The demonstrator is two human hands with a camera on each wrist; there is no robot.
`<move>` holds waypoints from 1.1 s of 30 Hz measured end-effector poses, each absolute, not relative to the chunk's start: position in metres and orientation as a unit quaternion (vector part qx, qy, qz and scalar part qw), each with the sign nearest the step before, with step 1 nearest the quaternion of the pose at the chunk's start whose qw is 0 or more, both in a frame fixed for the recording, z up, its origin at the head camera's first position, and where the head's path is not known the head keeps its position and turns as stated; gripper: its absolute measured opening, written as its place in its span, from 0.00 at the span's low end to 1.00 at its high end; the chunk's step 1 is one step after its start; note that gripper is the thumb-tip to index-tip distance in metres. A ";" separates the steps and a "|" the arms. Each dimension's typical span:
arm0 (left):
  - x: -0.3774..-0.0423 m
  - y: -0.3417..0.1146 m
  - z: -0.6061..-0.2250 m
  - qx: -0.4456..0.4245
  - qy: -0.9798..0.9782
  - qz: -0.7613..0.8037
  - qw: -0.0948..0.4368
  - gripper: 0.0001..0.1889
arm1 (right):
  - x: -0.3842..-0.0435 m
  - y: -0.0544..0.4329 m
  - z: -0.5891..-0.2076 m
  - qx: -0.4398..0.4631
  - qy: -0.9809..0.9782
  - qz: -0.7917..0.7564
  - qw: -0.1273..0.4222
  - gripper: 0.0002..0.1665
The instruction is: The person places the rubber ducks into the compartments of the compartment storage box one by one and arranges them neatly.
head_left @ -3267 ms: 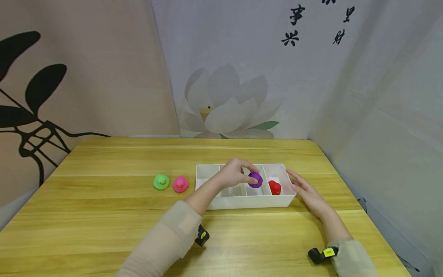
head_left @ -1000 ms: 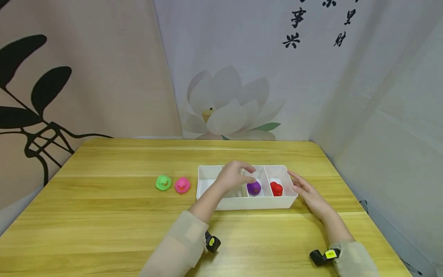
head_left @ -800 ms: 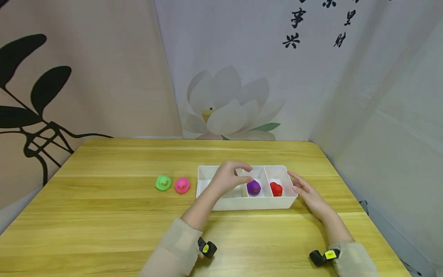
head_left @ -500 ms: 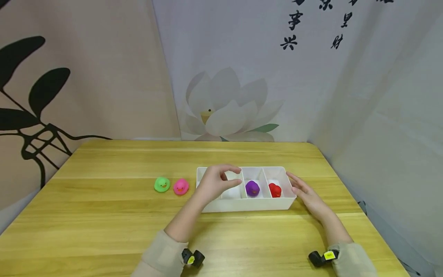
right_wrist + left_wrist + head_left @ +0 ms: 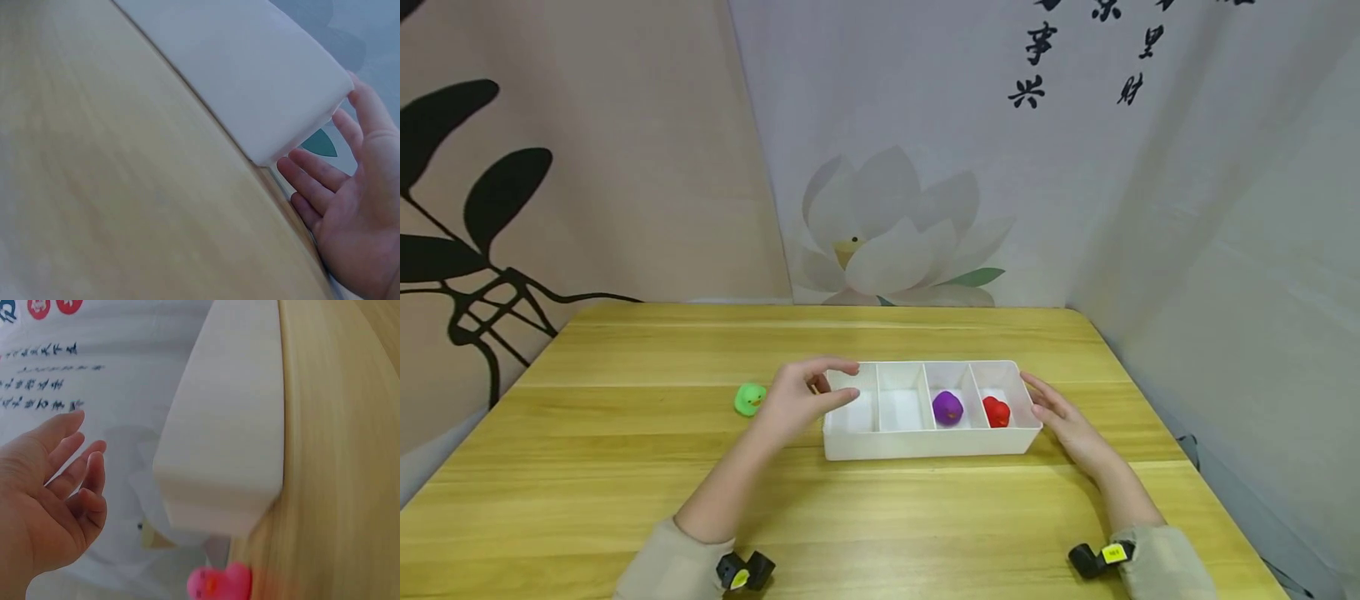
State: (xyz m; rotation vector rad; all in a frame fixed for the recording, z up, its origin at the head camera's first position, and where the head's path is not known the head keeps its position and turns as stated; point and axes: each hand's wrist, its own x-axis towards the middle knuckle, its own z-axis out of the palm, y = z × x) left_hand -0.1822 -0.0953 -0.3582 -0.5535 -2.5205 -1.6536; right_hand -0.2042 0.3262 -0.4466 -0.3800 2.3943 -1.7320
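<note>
My left hand (image 5: 793, 398) hovers at the left end of the white divided box (image 5: 925, 443), thumb and fingers apart with nothing between them. It hides the pink rubber duck in the head view; the left wrist view shows that pink duck (image 5: 219, 582) past the box's end. A green rubber duck (image 5: 748, 400) sits farther left on the table. Inside the box, a purple duck (image 5: 947, 408) lies in the third compartment from the left and a red one (image 5: 996, 411) in the rightmost. My right hand (image 5: 356, 206) touches the box's right end with loosely extended fingers.
The wooden table (image 5: 625, 467) reaches back to a hanging cloth (image 5: 895, 100) printed with a lotus. Another cloth closes off the right side. A small black camera (image 5: 745, 572) is strapped to each wrist.
The purple duck was lowered into the third compartment and let go. My left hand then moved left across the box to its left end, over the pink duck. The right hand has stayed put.
</note>
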 end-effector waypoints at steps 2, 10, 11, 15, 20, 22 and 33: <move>-0.181 -0.105 -0.360 -0.170 -0.823 -0.541 0.038 0.13 | -0.203 0.327 -0.447 -0.126 0.802 -0.578 0.081 0.33; -0.181 -0.141 -0.369 -0.145 -0.832 -0.532 0.058 0.15 | -0.201 0.328 -0.450 -0.128 0.796 -0.585 0.083 0.33; -0.181 -0.146 -0.370 -0.143 -0.835 -0.526 0.065 0.15 | -0.201 0.328 -0.450 -0.129 0.797 -0.585 0.083 0.33; -0.181 -0.164 -0.374 -0.125 -0.849 -0.507 0.078 0.16 | -0.202 0.328 -0.451 -0.128 0.799 -0.582 0.083 0.32; -0.181 -0.184 -0.382 -0.099 -0.859 -0.498 0.066 0.17 | -0.202 0.328 -0.450 -0.128 0.799 -0.582 0.083 0.32; -0.183 -0.193 -0.386 -0.092 -0.859 -0.501 0.058 0.18 | -0.202 0.328 -0.449 -0.129 0.797 -0.584 0.083 0.32; -0.195 -0.223 -0.409 -0.067 -0.857 -0.511 0.017 0.25 | -0.206 0.328 -0.449 -0.129 0.800 -0.580 0.084 0.32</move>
